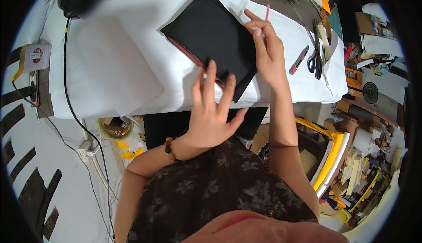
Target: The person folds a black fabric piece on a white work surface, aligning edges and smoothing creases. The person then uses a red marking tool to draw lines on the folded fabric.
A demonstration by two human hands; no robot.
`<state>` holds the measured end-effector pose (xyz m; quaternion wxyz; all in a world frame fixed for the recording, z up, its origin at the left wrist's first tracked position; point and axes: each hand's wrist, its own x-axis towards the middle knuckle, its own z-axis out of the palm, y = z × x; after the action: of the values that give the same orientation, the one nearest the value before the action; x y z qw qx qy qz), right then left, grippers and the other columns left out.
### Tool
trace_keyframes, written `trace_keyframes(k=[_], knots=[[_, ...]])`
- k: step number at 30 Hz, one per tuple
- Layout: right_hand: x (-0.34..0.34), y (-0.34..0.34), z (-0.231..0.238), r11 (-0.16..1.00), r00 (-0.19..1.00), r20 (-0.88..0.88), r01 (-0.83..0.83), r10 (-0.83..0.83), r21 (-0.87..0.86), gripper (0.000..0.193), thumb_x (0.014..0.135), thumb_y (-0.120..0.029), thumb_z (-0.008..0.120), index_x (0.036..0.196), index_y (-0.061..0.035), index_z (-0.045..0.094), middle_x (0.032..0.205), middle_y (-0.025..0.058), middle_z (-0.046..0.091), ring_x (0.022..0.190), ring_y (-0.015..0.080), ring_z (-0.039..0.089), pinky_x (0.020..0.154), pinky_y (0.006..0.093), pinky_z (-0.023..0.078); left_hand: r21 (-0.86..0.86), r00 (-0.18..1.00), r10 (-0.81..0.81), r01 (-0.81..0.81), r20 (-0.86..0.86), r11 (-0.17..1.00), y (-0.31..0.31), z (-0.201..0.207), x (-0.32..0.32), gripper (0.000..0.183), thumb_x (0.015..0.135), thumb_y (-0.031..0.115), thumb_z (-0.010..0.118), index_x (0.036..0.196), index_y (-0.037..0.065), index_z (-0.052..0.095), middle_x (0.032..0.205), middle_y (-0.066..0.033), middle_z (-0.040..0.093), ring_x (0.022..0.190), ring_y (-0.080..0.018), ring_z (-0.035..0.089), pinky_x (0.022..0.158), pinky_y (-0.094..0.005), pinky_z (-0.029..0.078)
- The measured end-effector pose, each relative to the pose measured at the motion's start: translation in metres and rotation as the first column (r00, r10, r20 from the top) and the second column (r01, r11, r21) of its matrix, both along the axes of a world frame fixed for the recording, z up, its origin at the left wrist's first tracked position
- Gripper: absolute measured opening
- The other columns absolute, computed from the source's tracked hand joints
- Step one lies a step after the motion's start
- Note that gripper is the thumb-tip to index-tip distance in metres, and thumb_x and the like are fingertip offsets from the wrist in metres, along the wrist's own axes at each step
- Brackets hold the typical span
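Observation:
A black sheet [211,27], dark and smooth, lies at an angle on the white-covered table. Along its lower left edge shows the rim of a reddish-brown flat piece [184,51], mostly hidden beneath it. My left hand [211,111] has its fingers spread, with the tips at that edge; whether they press on it I cannot tell. Beyond the right corner of the sheet, my right hand [269,52] is closed around a slim pink pencil [267,12] that points upward, its lower part hidden by the fingers.
A red and black utility knife [299,60] and black-handled scissors [314,63] lie right of my right hand. A large pale paper sheet [114,63] covers the table's left. A black cable [66,67] runs over the left edge. Crowded shelves [365,155] stand at the right.

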<state>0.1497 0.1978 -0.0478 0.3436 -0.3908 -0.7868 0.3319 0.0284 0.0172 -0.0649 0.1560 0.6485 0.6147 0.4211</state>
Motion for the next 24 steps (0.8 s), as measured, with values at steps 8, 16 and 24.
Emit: trace_keyframes(k=[8,16,24], knots=[[-0.025,0.046,-0.005,0.952,0.953,-0.019,-0.301,0.301,-0.053,0.030,0.112,-0.022,0.044,0.131,-0.0082,0.062,0.134,0.0115,0.070,0.127,0.0301,0.065,0.105,0.0351,0.049,0.151,0.989,-0.044,0.066,-0.141,0.986,0.010,0.016,-0.030,0.061,0.085,0.009,0.070,0.143,-0.001,0.056,0.145,-0.0287,0.050,0.117,-0.0414,0.057,0.098,-0.0482,0.052],[-0.032,0.047,0.013,0.971,0.983,0.015,-0.182,0.182,0.154,0.026,0.108,-0.021,0.054,0.125,-0.0087,0.069,0.110,0.0107,0.073,0.096,0.0247,0.069,0.087,0.0323,0.052,0.040,0.789,0.039,-0.018,-0.613,0.999,0.049,0.013,-0.074,0.039,0.081,0.005,0.062,0.117,-0.011,0.067,0.126,-0.0239,0.066,0.124,-0.0428,0.061,0.124,-0.0566,0.029],[-0.053,0.003,0.031,0.902,0.954,-0.010,-0.279,0.299,0.329,0.009,0.095,-0.010,0.070,0.100,-0.0043,0.075,0.091,0.0094,0.074,0.079,0.0247,0.070,0.069,0.0320,0.055,0.133,0.845,0.177,-0.126,-0.505,0.983,0.046,-0.001,-0.032,0.034,0.076,0.006,0.066,0.106,-0.009,0.073,0.114,-0.0222,0.070,0.110,-0.0362,0.066,0.120,-0.0536,0.037]])
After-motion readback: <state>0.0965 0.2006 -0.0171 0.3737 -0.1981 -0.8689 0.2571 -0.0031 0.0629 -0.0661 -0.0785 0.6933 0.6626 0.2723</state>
